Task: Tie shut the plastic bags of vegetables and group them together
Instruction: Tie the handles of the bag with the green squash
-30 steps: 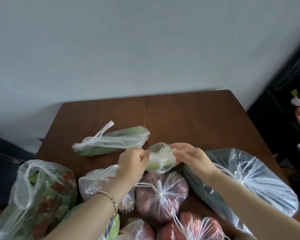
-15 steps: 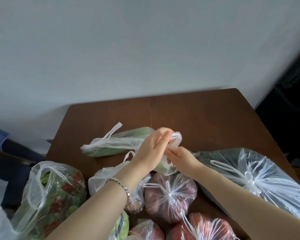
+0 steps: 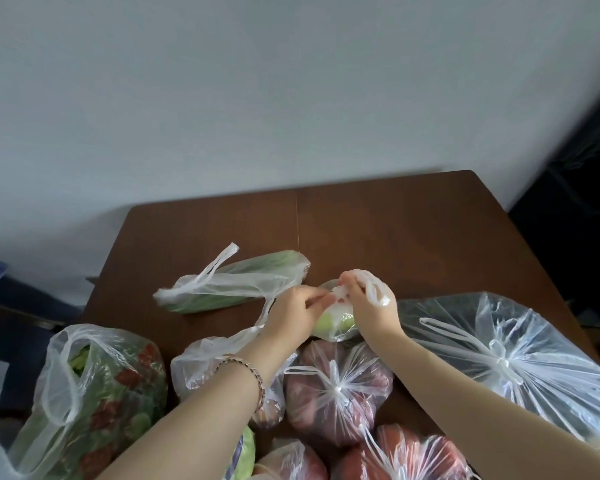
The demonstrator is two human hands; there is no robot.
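A small clear bag of pale green vegetable [image 3: 336, 322] lies mid-table. My left hand [image 3: 293, 315] and my right hand [image 3: 368, 306] both pinch its twisted handles above it, one loop draped over my right knuckles. Behind it lies a long bag of green stalks [image 3: 236, 284], its handles loose. A knotted bag of red produce [image 3: 336, 389] sits just in front. A large knotted bag [image 3: 506, 358] is on the right. An open bag of leafy greens and red peppers [image 3: 97, 400] stands at the left, and an open crumpled bag [image 3: 205, 365] lies under my left wrist.
The brown wooden table [image 3: 413, 237] ends at a white wall. More bags of red produce [image 3: 413, 455] crowd the near edge. Dark furniture stands off the right side, blue fabric off the left.
My hands came together over the small bag and lifted its handles. They have since shifted right and lower, with a handle loop now over my right hand.
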